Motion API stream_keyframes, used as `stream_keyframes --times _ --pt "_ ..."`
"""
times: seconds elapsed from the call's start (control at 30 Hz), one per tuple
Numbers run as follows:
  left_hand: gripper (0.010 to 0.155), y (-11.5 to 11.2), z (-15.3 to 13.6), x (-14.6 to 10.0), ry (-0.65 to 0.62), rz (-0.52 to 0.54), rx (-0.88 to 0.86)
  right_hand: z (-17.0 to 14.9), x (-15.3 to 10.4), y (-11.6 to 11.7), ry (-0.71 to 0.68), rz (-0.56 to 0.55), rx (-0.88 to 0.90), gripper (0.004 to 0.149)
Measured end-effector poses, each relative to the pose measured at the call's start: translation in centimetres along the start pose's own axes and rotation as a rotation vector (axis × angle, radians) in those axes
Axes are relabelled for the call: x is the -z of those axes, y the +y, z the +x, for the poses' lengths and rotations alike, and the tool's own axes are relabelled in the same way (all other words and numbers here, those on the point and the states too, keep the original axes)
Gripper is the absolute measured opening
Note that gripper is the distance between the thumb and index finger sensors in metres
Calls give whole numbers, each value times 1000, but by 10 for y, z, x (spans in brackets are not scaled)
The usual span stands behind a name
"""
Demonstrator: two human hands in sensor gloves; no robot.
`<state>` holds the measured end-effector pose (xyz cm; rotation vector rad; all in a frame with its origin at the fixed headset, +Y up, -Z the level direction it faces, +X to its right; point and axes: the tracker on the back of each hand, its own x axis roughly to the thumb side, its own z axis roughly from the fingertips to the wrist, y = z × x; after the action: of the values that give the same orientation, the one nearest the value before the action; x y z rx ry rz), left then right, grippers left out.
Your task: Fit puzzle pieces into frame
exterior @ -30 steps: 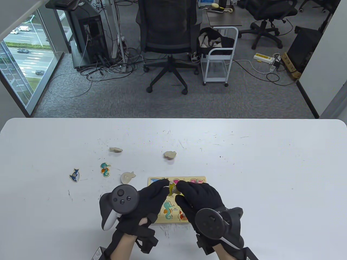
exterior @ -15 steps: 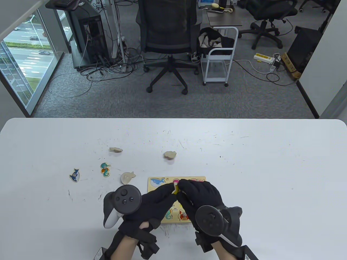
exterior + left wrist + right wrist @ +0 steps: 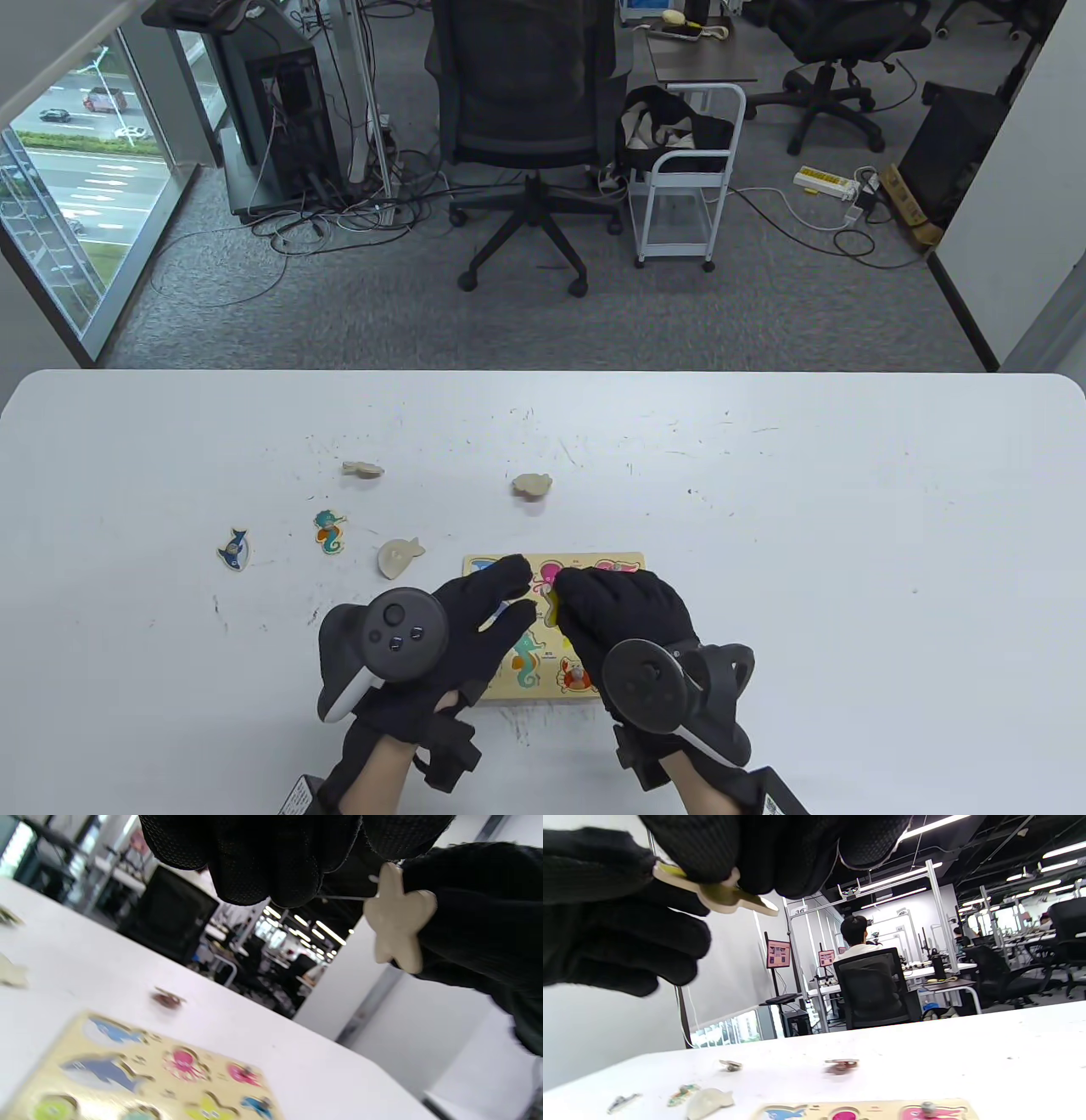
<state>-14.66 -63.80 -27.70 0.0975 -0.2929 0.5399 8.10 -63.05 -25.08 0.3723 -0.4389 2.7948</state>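
No readable text on the frame (image 3: pixel 624 562); labels under the cutouts too small to make out. Frame is flat pale wood with printed sea animals, lying near the table's (image 3: pixel 848 526) front edge. Right hand (image 3: pixel 624 615) pinches a star-shaped wooden piece (image 3: pixel 398 918), yellow face, plain underside, held above the frame. Left hand (image 3: pixel 475 620) hovers just beside it, fingers (image 3: pixel 509 577) loosely spread, holding nothing. Loose pieces on the table: whale (image 3: pixel 233 548), seahorse (image 3: pixel 329 531), three face-down blanks.
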Motion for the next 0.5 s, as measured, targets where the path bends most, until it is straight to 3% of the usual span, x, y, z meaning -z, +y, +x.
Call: stream_keyframes --times 0.17,0.5 --pt "67 11 -7 -4 65 98 184 -2 3 11 -6 65 -85 44" --pt "72 29 -25 -6 200 166 383 -14 25 43 11 208 -396 44"
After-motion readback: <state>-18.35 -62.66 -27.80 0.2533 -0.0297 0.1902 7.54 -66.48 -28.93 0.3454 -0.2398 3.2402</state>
